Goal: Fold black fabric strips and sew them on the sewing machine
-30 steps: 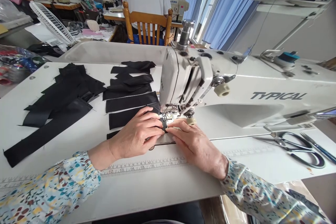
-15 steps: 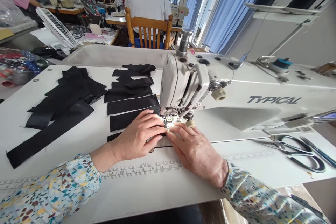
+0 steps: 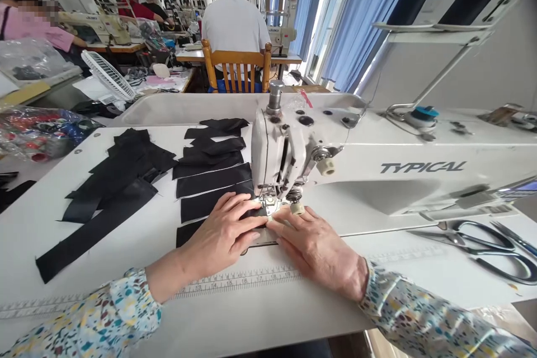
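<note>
Black fabric strip (image 3: 255,213): flat under my fingertips, one end running beneath the steel presser foot (image 3: 268,202) of the white industrial sewing machine (image 3: 272,151) marked TYPICAL.
Left hand (image 3: 220,240): palm down, reaching in from the lower left, wrist low; fingers straight and close together, pressing on the cloth without gripping it.
Right hand (image 3: 314,254): palm down, angled in from the lower right; fingers slightly spread, tips pressing just in front of the foot, close beside my left fingertips.
Sleeves: speckled multicoloured cuffs (image 3: 130,307) at both wrists.
Table: white sewing table (image 3: 126,319) with a printed ruler strip (image 3: 239,282) below my hands.
To my left: more black fabric strips (image 3: 210,182) in a row, and a looser black pile (image 3: 113,190).
To my right: steel scissors with black handles (image 3: 474,249).
</note>
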Action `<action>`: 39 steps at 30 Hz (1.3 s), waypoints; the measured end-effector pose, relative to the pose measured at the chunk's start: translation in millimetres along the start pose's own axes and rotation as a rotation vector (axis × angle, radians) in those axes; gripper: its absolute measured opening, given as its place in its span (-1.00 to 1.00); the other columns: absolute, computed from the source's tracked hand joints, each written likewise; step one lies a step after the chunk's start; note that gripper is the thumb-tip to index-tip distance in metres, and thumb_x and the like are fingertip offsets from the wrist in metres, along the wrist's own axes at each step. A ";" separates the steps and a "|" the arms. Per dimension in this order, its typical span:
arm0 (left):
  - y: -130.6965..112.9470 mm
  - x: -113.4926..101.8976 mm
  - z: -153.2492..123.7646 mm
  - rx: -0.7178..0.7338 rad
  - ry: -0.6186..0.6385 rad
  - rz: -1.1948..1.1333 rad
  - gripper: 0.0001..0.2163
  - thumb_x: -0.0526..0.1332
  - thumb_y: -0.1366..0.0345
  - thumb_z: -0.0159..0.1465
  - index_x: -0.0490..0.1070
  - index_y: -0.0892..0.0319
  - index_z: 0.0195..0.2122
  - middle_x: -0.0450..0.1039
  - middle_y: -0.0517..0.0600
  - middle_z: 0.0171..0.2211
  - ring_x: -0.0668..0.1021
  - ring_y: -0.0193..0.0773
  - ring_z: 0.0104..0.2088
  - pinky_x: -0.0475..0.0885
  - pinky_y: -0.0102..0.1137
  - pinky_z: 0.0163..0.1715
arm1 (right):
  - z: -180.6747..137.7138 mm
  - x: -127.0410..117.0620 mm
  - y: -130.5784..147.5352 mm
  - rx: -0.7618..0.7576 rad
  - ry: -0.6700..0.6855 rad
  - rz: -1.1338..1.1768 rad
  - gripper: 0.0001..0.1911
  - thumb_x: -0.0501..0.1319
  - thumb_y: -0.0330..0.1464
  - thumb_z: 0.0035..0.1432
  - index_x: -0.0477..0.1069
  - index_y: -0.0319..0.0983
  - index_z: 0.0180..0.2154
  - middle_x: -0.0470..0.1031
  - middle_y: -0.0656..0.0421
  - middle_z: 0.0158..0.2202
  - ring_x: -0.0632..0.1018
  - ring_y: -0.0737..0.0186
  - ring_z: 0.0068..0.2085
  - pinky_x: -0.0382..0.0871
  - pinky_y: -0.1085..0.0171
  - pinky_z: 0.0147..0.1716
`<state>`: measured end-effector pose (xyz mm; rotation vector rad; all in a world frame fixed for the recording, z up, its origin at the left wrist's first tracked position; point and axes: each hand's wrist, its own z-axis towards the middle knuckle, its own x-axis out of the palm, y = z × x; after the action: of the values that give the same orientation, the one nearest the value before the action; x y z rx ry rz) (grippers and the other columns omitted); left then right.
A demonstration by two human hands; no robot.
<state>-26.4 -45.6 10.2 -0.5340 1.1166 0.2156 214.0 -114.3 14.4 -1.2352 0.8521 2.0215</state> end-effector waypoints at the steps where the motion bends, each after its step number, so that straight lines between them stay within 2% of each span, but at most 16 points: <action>1: -0.7 0.1 0.2 -0.007 0.003 -0.001 -0.73 0.13 0.35 0.48 0.50 0.05 0.14 0.44 0.07 0.12 0.34 -0.01 0.25 0.25 0.04 0.30 | 0.1 -0.1 -0.1 0.002 0.002 -0.002 -0.65 0.04 -0.40 0.45 0.46 -0.23 0.14 0.55 0.01 0.06 0.52 0.01 0.02 0.42 0.01 0.03; 9: -0.9 -1.6 3.9 -0.022 0.040 0.023 -0.74 0.10 0.37 0.49 0.48 0.05 0.12 0.46 0.06 0.08 0.43 -0.04 0.17 0.16 0.15 0.31 | 2.8 -1.2 2.1 0.008 0.021 0.004 -0.64 0.05 -0.43 0.43 0.44 -0.29 0.16 0.55 -0.06 0.02 0.51 -0.05 0.08 0.45 -0.03 0.04; 17: 2.0 -0.4 4.6 0.015 0.001 0.081 -0.74 0.07 0.36 0.50 0.48 0.07 0.10 0.51 0.06 0.02 0.47 -0.06 0.14 0.11 0.12 0.33 | 3.1 1.8 0.0 -0.015 0.030 -0.050 -0.61 0.08 -0.46 0.41 0.41 -0.33 0.20 0.57 -0.07 -0.05 0.54 -0.02 -0.02 0.46 -0.03 0.02; 21: 5.0 0.6 5.9 0.036 -0.019 0.097 -0.73 0.09 0.38 0.49 0.48 0.08 0.13 0.51 0.07 0.03 0.48 -0.07 0.14 0.11 0.12 0.34 | 3.5 3.6 -3.9 -0.016 0.072 -0.047 -0.59 0.06 -0.45 0.41 0.39 -0.32 0.23 0.54 -0.09 0.02 0.53 -0.01 -0.01 0.46 -0.01 0.00; 30: 16.1 0.5 10.4 0.053 -0.014 0.133 -0.74 0.13 0.37 0.48 0.47 0.08 0.14 0.52 0.07 0.05 0.47 -0.03 0.18 0.15 0.16 0.31 | 9.6 7.3 -10.8 -0.031 0.061 -0.114 -0.61 0.03 -0.40 0.45 0.42 -0.33 0.20 0.53 -0.09 0.04 0.52 0.00 -0.03 0.42 0.02 -0.06; 35: 17.3 0.6 9.1 0.135 -0.061 0.082 -0.76 0.15 0.40 0.47 0.48 0.17 0.11 0.58 0.03 0.01 0.48 -0.07 0.16 0.14 0.09 0.33 | 13.7 6.7 -10.4 -0.019 0.063 -0.137 -0.63 0.03 -0.39 0.45 0.44 -0.30 0.17 0.55 -0.05 -0.03 0.50 0.02 -0.10 0.37 0.04 -0.11; 39: 18.7 2.2 9.1 0.140 -0.095 0.065 -0.78 0.16 0.41 0.46 0.51 0.16 0.07 0.61 -0.01 -0.02 0.52 -0.11 0.10 0.13 0.07 0.34 | 15.8 6.4 -9.8 -0.023 0.050 -0.143 -0.65 0.05 -0.40 0.43 0.46 -0.31 0.12 0.54 -0.04 -0.03 0.48 0.04 -0.12 0.35 0.07 -0.12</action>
<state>-26.2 -25.2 5.7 -0.3600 1.0490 0.2153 210.9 -95.0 12.2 -1.3257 0.7442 1.8985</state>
